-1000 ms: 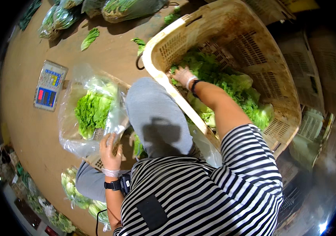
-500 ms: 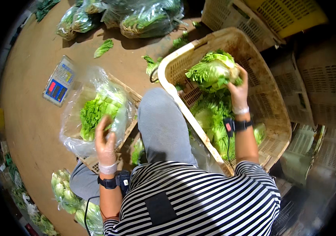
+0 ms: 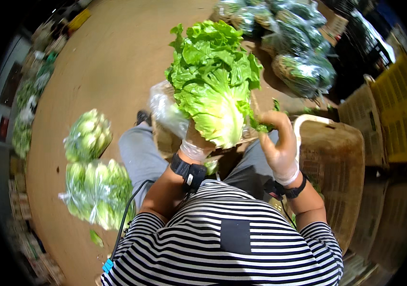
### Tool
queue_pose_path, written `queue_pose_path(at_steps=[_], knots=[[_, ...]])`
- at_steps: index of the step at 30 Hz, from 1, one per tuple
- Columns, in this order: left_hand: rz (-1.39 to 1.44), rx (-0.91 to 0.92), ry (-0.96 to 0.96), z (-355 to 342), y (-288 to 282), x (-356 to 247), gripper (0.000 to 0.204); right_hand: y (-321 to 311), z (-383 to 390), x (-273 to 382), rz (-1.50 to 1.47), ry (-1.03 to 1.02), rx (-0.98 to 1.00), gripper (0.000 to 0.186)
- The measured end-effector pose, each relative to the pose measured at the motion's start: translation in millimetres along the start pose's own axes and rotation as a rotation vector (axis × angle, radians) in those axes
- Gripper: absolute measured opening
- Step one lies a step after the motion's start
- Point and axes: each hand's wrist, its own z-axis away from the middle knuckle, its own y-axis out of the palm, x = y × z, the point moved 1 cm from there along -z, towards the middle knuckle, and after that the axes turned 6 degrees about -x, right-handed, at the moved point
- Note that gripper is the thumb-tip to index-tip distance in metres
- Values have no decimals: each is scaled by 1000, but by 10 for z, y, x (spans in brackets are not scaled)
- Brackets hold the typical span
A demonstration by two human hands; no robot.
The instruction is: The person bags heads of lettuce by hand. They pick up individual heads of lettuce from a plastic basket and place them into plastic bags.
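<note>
A large green head of lettuce (image 3: 215, 90) is held up in front of me, its pale base toward me and its frilly leaves pointing away. My left hand (image 3: 199, 137), in a thin clear glove, is wrapped around it from the left and below, with most fingers hidden. My right hand (image 3: 279, 143), gloved too, is at the right side of the base. Its thumb and forefinger close around a small torn lettuce leaf (image 3: 260, 127). Behind the head, a clear plastic bag (image 3: 166, 106) lies over a crate (image 3: 161, 140) between my knees.
To my right stands a deep, dirty plastic basket (image 3: 332, 148). Bagged lettuce (image 3: 98, 190) sits on the floor at left, with another bag (image 3: 88, 136) just beyond. Several bags of greens (image 3: 303, 71) lie at the far right, near a yellow crate (image 3: 401, 109).
My view has turned left. The lettuce in my right hand has moved out of the basket and is now in my left hand. My right hand is beside its base, pinching a leaf.
</note>
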Motion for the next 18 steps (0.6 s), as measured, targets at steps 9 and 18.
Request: queue_pose_path(at_steps=[9, 18], knots=[[271, -311, 374, 606, -417, -537, 75, 1271, -56, 200, -388, 312, 86, 19], [568, -186, 615, 1109, -655, -1074, 68, 1758, -74, 41, -1143, 543, -95, 28]])
